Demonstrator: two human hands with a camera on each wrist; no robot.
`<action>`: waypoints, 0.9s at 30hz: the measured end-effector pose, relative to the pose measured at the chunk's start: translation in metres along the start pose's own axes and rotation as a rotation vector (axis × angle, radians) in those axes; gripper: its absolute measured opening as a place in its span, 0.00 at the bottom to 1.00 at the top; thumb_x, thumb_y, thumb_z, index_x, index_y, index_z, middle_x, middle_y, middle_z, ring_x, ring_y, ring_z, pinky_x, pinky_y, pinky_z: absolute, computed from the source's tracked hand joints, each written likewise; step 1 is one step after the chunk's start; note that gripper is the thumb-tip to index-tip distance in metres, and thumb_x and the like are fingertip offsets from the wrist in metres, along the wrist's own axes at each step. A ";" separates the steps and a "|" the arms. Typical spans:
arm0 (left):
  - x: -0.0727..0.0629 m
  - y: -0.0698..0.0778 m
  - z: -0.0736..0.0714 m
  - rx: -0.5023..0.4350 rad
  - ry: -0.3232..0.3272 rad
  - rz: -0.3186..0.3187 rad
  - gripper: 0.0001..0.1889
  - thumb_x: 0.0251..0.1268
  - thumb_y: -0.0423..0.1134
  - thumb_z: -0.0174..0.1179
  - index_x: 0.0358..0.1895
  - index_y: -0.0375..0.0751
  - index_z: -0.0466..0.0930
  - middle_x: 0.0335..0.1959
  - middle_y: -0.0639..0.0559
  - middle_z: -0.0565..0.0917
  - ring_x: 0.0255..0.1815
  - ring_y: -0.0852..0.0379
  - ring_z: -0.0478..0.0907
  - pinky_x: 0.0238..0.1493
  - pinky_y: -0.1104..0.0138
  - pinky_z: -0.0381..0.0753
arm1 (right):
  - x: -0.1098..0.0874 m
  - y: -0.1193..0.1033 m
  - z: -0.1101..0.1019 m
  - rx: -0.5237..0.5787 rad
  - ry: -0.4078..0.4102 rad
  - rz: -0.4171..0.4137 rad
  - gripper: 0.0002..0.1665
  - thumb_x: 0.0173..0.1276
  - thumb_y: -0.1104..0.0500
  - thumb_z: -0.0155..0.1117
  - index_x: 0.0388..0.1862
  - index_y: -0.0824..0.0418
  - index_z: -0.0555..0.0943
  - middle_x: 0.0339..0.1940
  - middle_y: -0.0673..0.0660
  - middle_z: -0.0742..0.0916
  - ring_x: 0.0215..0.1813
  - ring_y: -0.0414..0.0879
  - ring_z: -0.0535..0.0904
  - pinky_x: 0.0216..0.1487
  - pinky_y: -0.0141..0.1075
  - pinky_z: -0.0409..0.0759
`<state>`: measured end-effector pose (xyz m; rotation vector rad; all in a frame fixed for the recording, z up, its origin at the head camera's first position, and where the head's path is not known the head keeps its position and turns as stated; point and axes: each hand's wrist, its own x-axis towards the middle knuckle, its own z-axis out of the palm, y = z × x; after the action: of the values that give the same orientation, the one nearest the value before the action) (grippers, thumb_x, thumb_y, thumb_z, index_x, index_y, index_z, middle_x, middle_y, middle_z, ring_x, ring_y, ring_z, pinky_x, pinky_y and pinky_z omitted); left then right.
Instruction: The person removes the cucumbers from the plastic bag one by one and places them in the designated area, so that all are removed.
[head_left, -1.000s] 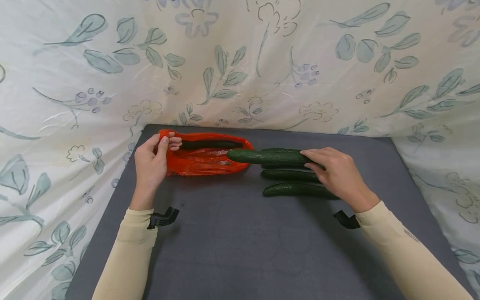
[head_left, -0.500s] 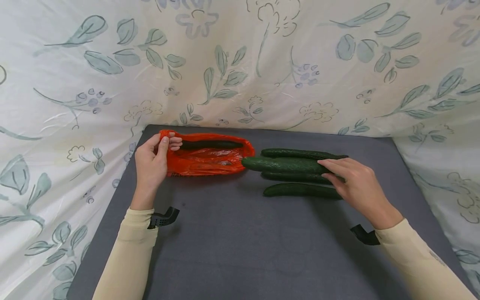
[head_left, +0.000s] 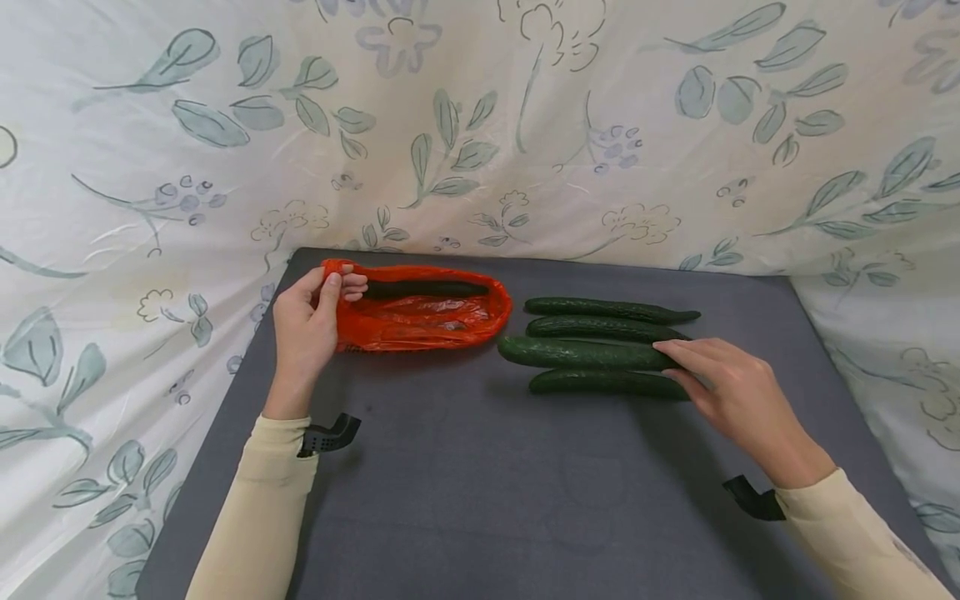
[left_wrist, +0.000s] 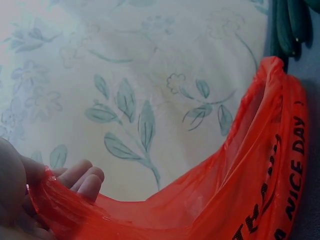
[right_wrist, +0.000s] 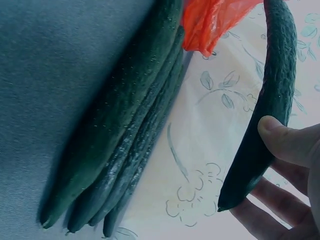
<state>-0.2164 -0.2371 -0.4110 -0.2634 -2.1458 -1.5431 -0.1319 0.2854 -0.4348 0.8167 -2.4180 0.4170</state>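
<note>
My left hand (head_left: 306, 325) pinches the rim of a red plastic bag (head_left: 405, 337) at the table's back left. The bag's mouth gapes, and a dark cucumber (head_left: 427, 288) lies inside. Black lettering shows on the bag (left_wrist: 295, 170) in the left wrist view. My right hand (head_left: 731, 392) holds a cucumber (head_left: 577, 353) by one end, thumb against fingers. In the right wrist view this held cucumber (right_wrist: 277, 75) is raised above the table. Beneath and around it lie several more cucumbers (head_left: 607, 309) side by side, one partly hidden by it in the head view.
A dark grey table (head_left: 480, 483) carries everything. Patterned cloth (head_left: 450, 125) with leaves and flowers hangs behind the table and along its sides. Black wrist mounts (head_left: 330, 435) sit on both sleeves.
My right hand has moved right and nearer to me with the cucumber, whose tip is now clear of the bag and over the row. The left hand keeps its grip on the bag.
</note>
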 end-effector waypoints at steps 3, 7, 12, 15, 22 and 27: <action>0.000 0.000 0.000 0.000 -0.002 0.000 0.16 0.88 0.38 0.55 0.59 0.28 0.87 0.48 0.42 0.92 0.46 0.54 0.90 0.61 0.67 0.86 | -0.005 -0.001 -0.001 -0.007 -0.005 0.003 0.39 0.89 0.33 0.42 0.64 0.60 0.89 0.47 0.57 0.93 0.45 0.54 0.89 0.35 0.52 0.87; 0.001 -0.001 -0.001 0.001 -0.001 0.006 0.16 0.88 0.38 0.55 0.59 0.27 0.87 0.48 0.43 0.92 0.46 0.54 0.90 0.60 0.67 0.86 | -0.014 -0.004 -0.002 -0.012 -0.008 0.020 0.40 0.89 0.32 0.41 0.64 0.60 0.89 0.48 0.57 0.93 0.47 0.54 0.89 0.38 0.51 0.86; 0.001 -0.001 -0.002 0.005 0.001 0.009 0.16 0.88 0.38 0.55 0.59 0.28 0.87 0.48 0.42 0.92 0.45 0.57 0.90 0.60 0.67 0.86 | -0.023 -0.006 -0.003 -0.023 -0.023 0.042 0.43 0.88 0.30 0.39 0.64 0.60 0.89 0.48 0.56 0.92 0.46 0.53 0.89 0.39 0.51 0.86; 0.001 -0.001 -0.002 0.013 0.000 0.010 0.16 0.88 0.38 0.55 0.59 0.29 0.87 0.48 0.43 0.92 0.45 0.58 0.90 0.61 0.67 0.85 | -0.028 -0.006 -0.003 -0.030 -0.029 0.046 0.43 0.88 0.30 0.39 0.63 0.59 0.89 0.48 0.56 0.92 0.46 0.53 0.89 0.39 0.51 0.87; 0.001 -0.002 -0.003 0.008 -0.001 0.003 0.16 0.88 0.38 0.55 0.59 0.28 0.87 0.48 0.42 0.92 0.46 0.54 0.90 0.61 0.67 0.86 | -0.040 -0.003 0.000 -0.029 -0.046 0.055 0.43 0.87 0.29 0.38 0.63 0.57 0.90 0.48 0.54 0.92 0.46 0.51 0.89 0.38 0.52 0.87; 0.000 -0.003 -0.003 -0.001 -0.001 0.002 0.17 0.88 0.38 0.55 0.58 0.27 0.86 0.48 0.41 0.92 0.45 0.55 0.90 0.60 0.67 0.86 | -0.049 -0.002 0.008 -0.019 -0.075 0.055 0.43 0.87 0.30 0.38 0.64 0.58 0.89 0.52 0.56 0.92 0.49 0.54 0.89 0.41 0.54 0.89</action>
<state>-0.2169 -0.2414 -0.4127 -0.2664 -2.1442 -1.5437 -0.1013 0.3031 -0.4694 0.7720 -2.5145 0.3907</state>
